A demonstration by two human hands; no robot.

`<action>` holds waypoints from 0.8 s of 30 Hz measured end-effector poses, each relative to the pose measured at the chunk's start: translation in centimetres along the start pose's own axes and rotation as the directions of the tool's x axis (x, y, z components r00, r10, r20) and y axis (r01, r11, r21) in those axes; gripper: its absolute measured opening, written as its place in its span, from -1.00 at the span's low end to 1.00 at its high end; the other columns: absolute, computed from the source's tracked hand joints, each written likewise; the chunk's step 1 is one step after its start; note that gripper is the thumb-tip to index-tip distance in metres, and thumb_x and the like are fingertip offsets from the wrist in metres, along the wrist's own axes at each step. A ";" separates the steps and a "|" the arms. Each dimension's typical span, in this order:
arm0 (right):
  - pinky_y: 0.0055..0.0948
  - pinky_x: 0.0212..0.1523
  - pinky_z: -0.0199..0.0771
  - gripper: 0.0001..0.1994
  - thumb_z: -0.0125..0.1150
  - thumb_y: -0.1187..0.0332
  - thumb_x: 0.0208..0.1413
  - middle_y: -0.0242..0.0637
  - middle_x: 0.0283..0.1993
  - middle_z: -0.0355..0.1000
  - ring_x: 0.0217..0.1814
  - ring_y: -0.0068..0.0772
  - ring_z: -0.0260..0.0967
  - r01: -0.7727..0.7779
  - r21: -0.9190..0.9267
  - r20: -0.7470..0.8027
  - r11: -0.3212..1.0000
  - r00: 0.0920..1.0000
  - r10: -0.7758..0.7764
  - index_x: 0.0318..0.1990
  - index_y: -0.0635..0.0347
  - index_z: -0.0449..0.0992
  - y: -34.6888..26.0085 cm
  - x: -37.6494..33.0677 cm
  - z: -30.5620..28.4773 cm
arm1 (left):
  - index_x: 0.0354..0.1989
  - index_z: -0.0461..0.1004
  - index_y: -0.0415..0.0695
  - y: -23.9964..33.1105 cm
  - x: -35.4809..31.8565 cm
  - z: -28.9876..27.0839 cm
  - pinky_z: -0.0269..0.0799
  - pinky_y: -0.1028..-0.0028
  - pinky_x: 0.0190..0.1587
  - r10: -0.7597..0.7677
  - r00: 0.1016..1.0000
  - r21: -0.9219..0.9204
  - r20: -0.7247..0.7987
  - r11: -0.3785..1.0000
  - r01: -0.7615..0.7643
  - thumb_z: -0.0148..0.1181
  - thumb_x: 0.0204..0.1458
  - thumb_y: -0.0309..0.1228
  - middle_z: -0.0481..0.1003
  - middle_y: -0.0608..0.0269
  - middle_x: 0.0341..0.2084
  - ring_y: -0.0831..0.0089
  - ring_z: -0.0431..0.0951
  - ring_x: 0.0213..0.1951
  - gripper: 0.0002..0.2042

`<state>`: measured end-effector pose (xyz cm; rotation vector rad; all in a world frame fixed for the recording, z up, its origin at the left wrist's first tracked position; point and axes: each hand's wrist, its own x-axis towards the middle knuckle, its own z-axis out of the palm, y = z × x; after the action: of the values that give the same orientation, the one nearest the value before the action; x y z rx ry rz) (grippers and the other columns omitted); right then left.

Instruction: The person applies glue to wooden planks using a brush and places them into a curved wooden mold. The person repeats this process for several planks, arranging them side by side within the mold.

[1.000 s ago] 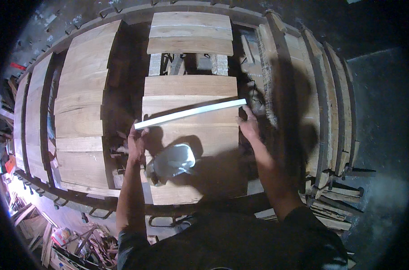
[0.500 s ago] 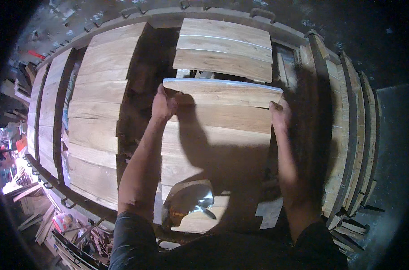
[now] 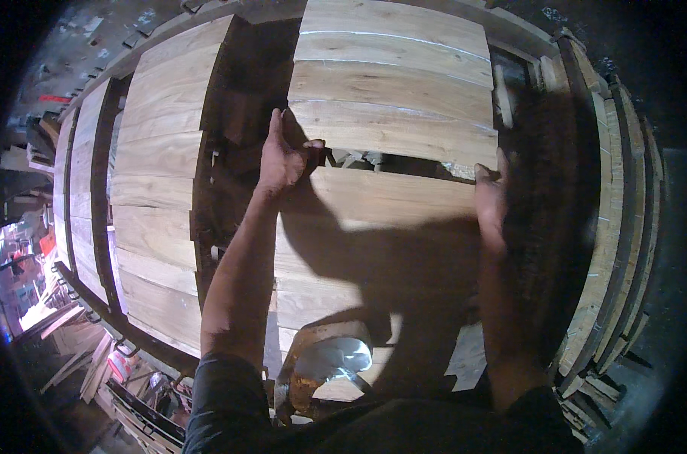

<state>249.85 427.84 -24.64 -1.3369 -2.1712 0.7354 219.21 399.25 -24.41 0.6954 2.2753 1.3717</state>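
Shadow (image 3: 419,280) falls across the near panel (image 3: 373,193) of planks, and just beyond that panel, over a narrow gap (image 3: 407,164), lies the wooden board (image 3: 392,127) the person is handling. The far panel (image 3: 396,83), farther out from the near panel, seems to meet the board along its far edge. Past the near panel's far left corner, the left hand (image 3: 284,160) touches the board's left end, one finger stretched straight, thumb by the near edge. By the far right corner, the right hand (image 3: 491,195) is at the other end, slightly blurred. From where I stand, I cannot tell whether the hands are closed on the wood. Over the near panel's near end, a container (image 3: 336,357) shows a rusty brown side and whitish inside. More planks (image 3: 158,193) lie left of the near panel; timber rows (image 3: 608,250) run to its right.
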 end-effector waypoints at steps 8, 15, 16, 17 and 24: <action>-0.19 0.40 0.17 -0.39 0.34 0.36 0.07 0.04 0.33 0.34 0.39 0.03 0.25 0.032 -0.046 0.046 0.998 0.998 -0.030 0.31 0.23 0.34 -2.0 0.7 -0.5 | 0.42 -0.06 -0.41 2.7 -1.3 1.4 0.20 0.39 0.34 -0.041 0.979 -0.045 -0.199 0.998 0.033 0.50 -0.10 -0.44 0.32 -0.08 0.29 0.22 0.34 0.30 -0.03; -0.22 0.37 0.23 -0.38 0.32 0.48 0.05 0.03 0.32 0.35 0.37 -0.01 0.29 0.099 -0.143 0.005 0.985 0.995 -0.099 0.32 0.23 0.33 -5.7 0.0 -1.8 | 0.41 -0.02 -0.39 3.5 -1.4 1.0 0.26 0.37 0.32 0.026 0.967 0.113 -0.255 0.994 0.003 0.54 -0.15 -0.34 0.34 -0.09 0.28 0.14 0.37 0.30 0.00; -0.22 0.35 0.25 -0.37 0.32 0.48 0.05 0.02 0.31 0.35 0.34 -0.02 0.30 0.134 -0.164 -0.009 0.977 0.990 -0.137 0.33 0.23 0.32 -6.0 -0.1 -1.9 | 0.41 -0.03 -0.39 3.5 -1.5 1.1 0.26 0.37 0.32 0.029 0.964 0.084 -0.263 0.996 -0.007 0.53 -0.14 -0.37 0.35 -0.09 0.27 0.17 0.38 0.29 0.00; -0.22 0.34 0.27 -0.37 0.31 0.48 0.05 0.01 0.30 0.36 0.32 -0.02 0.32 0.147 -0.179 -0.013 0.973 0.988 -0.152 0.34 0.23 0.31 -6.1 -0.1 -1.9 | 0.41 -0.04 -0.40 3.5 -1.5 1.2 0.26 0.38 0.32 0.022 0.963 0.064 -0.267 0.998 -0.006 0.53 -0.13 -0.39 0.36 -0.08 0.26 0.20 0.38 0.29 -0.01; -0.25 0.48 0.01 -0.38 0.25 0.49 0.11 -0.03 0.40 0.25 0.47 -0.10 0.13 0.114 -0.057 0.068 0.992 0.992 -0.110 0.36 0.25 0.26 -3.7 -0.2 -1.2 | 0.40 -0.05 -0.39 3.7 -1.8 1.5 0.32 0.40 0.27 0.003 0.969 -0.033 -0.247 0.999 -0.011 0.41 -0.07 -0.62 0.34 -0.02 0.28 0.33 0.40 0.23 -0.11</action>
<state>248.28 426.50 -21.30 -1.2241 -2.3159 0.6826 222.32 400.70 -21.63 0.5476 2.4320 1.5743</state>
